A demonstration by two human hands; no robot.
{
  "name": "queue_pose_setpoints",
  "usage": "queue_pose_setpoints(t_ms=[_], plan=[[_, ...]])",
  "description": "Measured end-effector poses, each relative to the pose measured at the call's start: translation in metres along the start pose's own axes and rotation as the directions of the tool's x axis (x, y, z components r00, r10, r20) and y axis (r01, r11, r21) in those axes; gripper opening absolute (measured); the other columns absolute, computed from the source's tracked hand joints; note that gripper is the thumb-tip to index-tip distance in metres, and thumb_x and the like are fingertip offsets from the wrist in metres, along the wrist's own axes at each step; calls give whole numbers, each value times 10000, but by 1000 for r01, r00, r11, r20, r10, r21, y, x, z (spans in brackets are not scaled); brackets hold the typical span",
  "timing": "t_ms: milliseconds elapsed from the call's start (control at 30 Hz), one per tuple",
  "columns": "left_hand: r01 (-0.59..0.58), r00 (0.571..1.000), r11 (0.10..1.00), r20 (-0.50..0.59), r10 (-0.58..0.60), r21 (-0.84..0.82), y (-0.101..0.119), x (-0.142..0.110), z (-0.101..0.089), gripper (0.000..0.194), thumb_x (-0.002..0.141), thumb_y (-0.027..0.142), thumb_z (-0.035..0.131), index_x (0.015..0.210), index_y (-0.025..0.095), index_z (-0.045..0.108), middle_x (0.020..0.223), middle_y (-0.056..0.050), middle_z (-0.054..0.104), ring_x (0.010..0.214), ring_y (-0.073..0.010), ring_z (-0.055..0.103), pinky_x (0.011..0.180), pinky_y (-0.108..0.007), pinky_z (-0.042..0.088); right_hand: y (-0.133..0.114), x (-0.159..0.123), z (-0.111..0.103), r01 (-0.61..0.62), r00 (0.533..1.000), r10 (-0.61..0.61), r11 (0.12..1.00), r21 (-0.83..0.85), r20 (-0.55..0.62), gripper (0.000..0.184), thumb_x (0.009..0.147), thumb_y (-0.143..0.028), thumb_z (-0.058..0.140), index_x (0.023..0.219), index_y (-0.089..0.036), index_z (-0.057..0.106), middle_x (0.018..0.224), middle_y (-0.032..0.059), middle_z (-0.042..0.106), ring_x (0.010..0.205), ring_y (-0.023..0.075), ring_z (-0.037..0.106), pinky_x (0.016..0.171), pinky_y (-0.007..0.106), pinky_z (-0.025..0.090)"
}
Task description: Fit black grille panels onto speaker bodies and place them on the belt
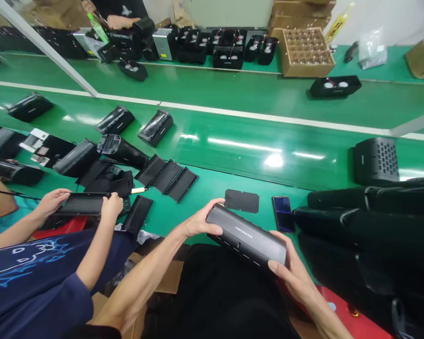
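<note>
I hold a dark grey oblong speaker point(245, 237) with white lettering over my lap, tilted down to the right. My left hand point(198, 221) grips its left end, thumb on the top face. My right hand point(291, 270) wraps around its right end from below. Just beyond the speaker, a flat black rectangular pad point(241, 200) and a dark phone point(283, 213) lie on the green table point(212, 183).
A co-worker at my left holds a black panel point(81, 204) in both hands. Several black panels point(166, 176) and speaker housings point(120, 149) lie at left. Black housings point(367, 212) are stacked at right. Beyond runs a green conveyor belt point(233, 136), with a cardboard tray point(305, 52) at the back.
</note>
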State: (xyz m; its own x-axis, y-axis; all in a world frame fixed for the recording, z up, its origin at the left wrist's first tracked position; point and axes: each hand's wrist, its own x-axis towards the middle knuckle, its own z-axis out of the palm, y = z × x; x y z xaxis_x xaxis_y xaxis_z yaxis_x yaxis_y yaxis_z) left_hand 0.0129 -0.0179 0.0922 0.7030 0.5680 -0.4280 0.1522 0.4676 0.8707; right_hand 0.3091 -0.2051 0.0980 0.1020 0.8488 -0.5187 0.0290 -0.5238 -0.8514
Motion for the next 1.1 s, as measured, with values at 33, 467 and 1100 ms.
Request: queue_pose_setpoints(t_ms=[33,467,1100], plan=[[20,1000,999,6,-20,35,0,-3,3,1018,615,469,919,1497,312,436,1307,-59,544,1104,-280,563,936,-370,446,3,-1,1,-4,1000,4,1000,-10,11,796,795,-611,748,1468,-312,443,1321,96,612,1121,327,602,910,400,500],[-155,952,855,-307,-5,-494,-34,3,57,824,616,423,887,1327,283,494,1066,-27,655,931,-227,625,818,-317,468,-14,16,5,163,985,-140,945,285,-98,1085,761,-759,716,1643,-495,141,1707,26,323,1495,363,409,1114,545,442],[-73,994,990,-93,62,-120,-26,-32,53,897,664,489,878,1425,273,455,1275,-96,582,1110,-307,560,947,-395,441,-37,-1,-5,171,985,-159,882,-440,64,1098,575,-409,951,1569,-352,485,1557,114,528,1372,462,502,1136,623,379]])
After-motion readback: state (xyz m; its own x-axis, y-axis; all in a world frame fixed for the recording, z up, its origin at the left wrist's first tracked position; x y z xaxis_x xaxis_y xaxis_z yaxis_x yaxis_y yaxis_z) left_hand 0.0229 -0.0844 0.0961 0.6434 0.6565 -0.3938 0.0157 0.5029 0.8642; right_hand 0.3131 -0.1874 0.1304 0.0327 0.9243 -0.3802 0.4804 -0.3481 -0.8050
